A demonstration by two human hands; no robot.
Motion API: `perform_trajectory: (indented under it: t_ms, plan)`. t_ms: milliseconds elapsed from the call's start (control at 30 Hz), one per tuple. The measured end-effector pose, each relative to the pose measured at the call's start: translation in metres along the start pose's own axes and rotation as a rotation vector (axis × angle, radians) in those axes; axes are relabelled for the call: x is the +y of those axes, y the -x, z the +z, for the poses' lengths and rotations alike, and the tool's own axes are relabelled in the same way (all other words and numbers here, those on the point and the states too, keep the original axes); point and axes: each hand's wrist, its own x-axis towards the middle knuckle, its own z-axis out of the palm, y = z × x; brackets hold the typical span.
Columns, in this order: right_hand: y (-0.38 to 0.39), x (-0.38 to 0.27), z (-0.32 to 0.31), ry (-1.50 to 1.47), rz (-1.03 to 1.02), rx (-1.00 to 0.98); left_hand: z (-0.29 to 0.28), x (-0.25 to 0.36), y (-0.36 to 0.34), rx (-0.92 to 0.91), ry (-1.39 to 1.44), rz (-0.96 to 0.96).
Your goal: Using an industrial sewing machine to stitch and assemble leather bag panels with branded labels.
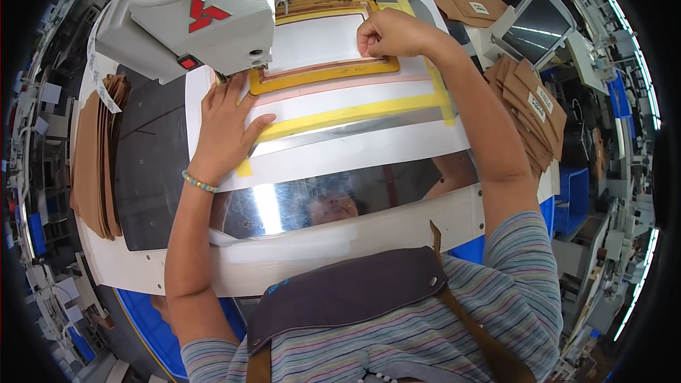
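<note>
My left hand [228, 117] lies flat with its fingers spread on the white sheet [312, 147], its fingertips by the lower left corner of a yellow frame [333, 75]. My right hand [394, 32] is closed, thumb and fingers pressed together at the frame's inner right side. What it pinches, if anything, is hidden. White material [312, 41] fills the frame's opening, with a brown inner border around it. Yellow tape [347, 114] and a pink strip [347, 88] run across the sheet below the frame. A sewing machine head [202, 18] stands over the frame's left side.
Brown card stacks lie at the left [96, 163] and the right [528, 106]. A shiny metal plate [305, 206] lies along the table's near side. A small screen [535, 25] stands at the far right. Blue bins [571, 202] sit below the table.
</note>
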Motion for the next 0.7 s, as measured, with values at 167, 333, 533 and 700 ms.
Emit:
perform_trajectory:
  t_ms: [167,333,533,700]
  plan:
    - [-0.002,-0.019,0.001,0.158,0.064,-0.065,0.0,0.0,0.001,0.004,0.01,-0.003]
    - [-0.002,-0.016,0.021,0.755,0.006,0.102,0.003,0.0,0.002,0.024,-0.007,-0.003]
    - [0.008,-0.015,0.006,0.259,-0.159,0.233,0.0,-0.001,0.005,0.026,-0.022,-0.014]
    - [0.0,-0.005,0.032,0.612,-0.179,0.159,-0.004,0.003,0.001,0.017,0.029,-0.008]
